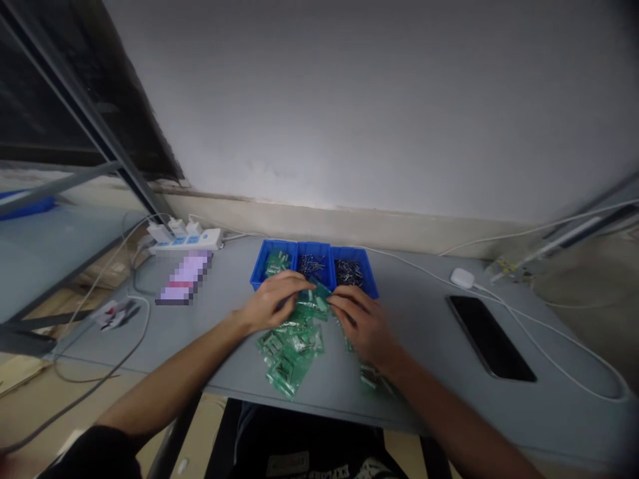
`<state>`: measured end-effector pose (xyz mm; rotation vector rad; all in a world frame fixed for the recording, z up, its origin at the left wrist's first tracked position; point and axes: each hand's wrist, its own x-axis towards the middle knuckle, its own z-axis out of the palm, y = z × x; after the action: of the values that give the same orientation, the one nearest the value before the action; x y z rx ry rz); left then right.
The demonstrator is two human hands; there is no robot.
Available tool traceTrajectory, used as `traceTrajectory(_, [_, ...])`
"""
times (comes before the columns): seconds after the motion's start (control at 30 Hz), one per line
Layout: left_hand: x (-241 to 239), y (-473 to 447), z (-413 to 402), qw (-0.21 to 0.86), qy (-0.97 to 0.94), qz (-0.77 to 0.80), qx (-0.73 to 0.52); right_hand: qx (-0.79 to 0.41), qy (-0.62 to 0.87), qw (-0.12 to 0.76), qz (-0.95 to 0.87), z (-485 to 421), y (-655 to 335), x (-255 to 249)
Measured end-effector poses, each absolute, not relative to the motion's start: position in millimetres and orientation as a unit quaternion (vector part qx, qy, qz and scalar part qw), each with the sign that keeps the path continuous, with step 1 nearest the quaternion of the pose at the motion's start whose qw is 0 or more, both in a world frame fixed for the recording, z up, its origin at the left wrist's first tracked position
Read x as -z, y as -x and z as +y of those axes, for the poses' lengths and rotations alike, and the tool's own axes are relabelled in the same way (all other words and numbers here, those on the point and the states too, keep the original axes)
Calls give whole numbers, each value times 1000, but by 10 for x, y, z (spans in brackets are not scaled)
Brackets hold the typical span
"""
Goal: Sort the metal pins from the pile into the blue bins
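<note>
A green plastic bag (pixel 314 306) is positioned at the middle of the table (pixel 414 332), between the near edge and the blue bins (pixel 372 276). The left hand (pixel 274 299) and right hand (pixel 362 322) pinch opposite sides of its upper part, fingers drawn together. The step in hand appears to be work on the bag's mouth; the next move calls for level, matched grips. Filled bags (pixel 289 356) lie toward the near edge. A black phone (pixel 492 339) lies toward the table's right edge; a power strip (pixel 212 239) sits near the far left corner.
</note>
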<state>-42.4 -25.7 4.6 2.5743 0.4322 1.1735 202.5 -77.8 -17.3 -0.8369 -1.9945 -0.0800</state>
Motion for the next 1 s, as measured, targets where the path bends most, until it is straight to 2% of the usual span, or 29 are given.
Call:
traceTrajectory(0.13, [-46, 420, -261, 181, -876, 168, -414, 6, 333, 489, -806, -824, -1971, 119])
traceTrajectory(0.27, [-37, 372, -299, 174, -851, 203, -452, -26, 336, 518, -786, -841, -1943, 150])
traceTrajectory(0.4, [16, 361, -321, 215, -842, 199, -453, -51, 323, 521, -788, -849, -1925, 197])
traceTrajectory(0.5, [48, 449, -241, 233, -803, 257, -485, -87, 358, 521, -770, -849, -1912, 180])
traceTrajectory(0.6, [8, 617, -44, 212, -709, 401, -540, -105, 369, 519, -764, -825, -1943, 144])
traceTrajectory(0.73, [-80, 807, 236, 178, -689, 520, -473, -73, 398, 527, -747, -754, -2069, 117])
traceTrajectory(0.9, [-67, 910, 350, 77, -767, 532, -351, 11, 447, 536, -716, -674, -2271, 14])
traceTrajectory(1.0, [-62, 953, 322, 36, -781, 511, -356, -4, 475, 476, -740, -706, -2440, -96])
